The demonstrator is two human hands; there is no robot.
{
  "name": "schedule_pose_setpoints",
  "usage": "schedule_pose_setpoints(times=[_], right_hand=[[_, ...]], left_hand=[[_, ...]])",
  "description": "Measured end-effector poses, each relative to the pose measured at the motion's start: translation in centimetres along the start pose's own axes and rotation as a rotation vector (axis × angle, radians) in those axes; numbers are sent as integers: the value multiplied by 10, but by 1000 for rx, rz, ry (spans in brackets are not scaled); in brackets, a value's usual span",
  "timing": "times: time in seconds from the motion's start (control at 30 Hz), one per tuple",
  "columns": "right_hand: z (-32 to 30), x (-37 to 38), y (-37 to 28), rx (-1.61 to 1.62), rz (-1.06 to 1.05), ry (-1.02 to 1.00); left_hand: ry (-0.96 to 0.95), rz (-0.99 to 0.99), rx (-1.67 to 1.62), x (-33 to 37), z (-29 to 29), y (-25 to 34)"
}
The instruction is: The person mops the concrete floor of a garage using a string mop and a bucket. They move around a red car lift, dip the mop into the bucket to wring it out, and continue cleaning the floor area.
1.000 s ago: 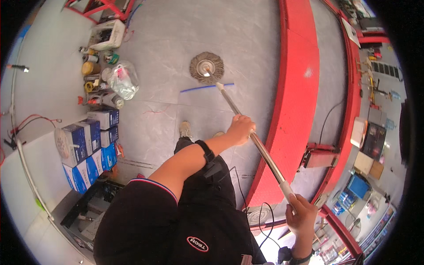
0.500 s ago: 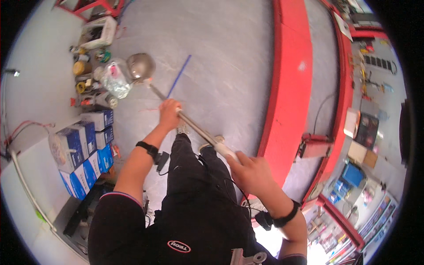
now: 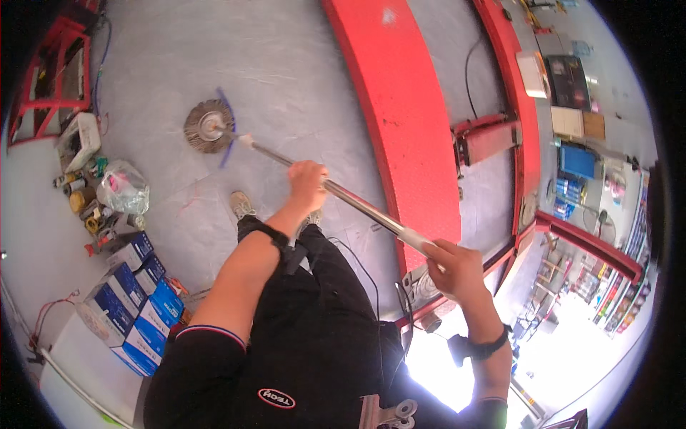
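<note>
A mop (image 3: 364,206) with a long metal pole slants across in front of me. Its round, grey-brown string head (image 3: 193,137) lies on the grey floor at the upper left, over part of a thin blue strip (image 3: 227,114). Around the middle of the pole my left hand (image 3: 307,184) is closed. My right hand (image 3: 457,270) grips the pale end of the handle, nearer to me and to the right.
A broad red steel beam (image 3: 400,107) runs along the floor on the right. At the left wall stand blue-and-white boxes (image 3: 153,318), a clear plastic bag (image 3: 123,187), bottles and a white crate (image 3: 80,143). A red metal frame (image 3: 50,86) is at the far left.
The mop head has gone from beside the plastic bag onto the blue strip, and its strings now show spread out. Both hands keep their hold. My view has turned, shifting the surroundings.
</note>
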State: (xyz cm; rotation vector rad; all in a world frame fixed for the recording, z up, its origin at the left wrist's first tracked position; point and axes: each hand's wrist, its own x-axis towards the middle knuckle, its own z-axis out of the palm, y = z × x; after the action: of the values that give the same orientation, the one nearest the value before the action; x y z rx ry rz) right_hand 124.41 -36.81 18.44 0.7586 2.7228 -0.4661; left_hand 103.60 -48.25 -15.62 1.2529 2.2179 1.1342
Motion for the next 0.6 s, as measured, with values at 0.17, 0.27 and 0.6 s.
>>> schedule_pose_setpoints(times=[0.17,0.27,0.6], right_hand=[[-15,-122,46,93,350,-1],[-20,-171,47,122,550,26],[-31,-199,22,54,775,32]], left_hand=[[-261,146,-77,-10,102,118],[-514,161,-141,-16,140,177],[-756,279,-133,-7,149,222]])
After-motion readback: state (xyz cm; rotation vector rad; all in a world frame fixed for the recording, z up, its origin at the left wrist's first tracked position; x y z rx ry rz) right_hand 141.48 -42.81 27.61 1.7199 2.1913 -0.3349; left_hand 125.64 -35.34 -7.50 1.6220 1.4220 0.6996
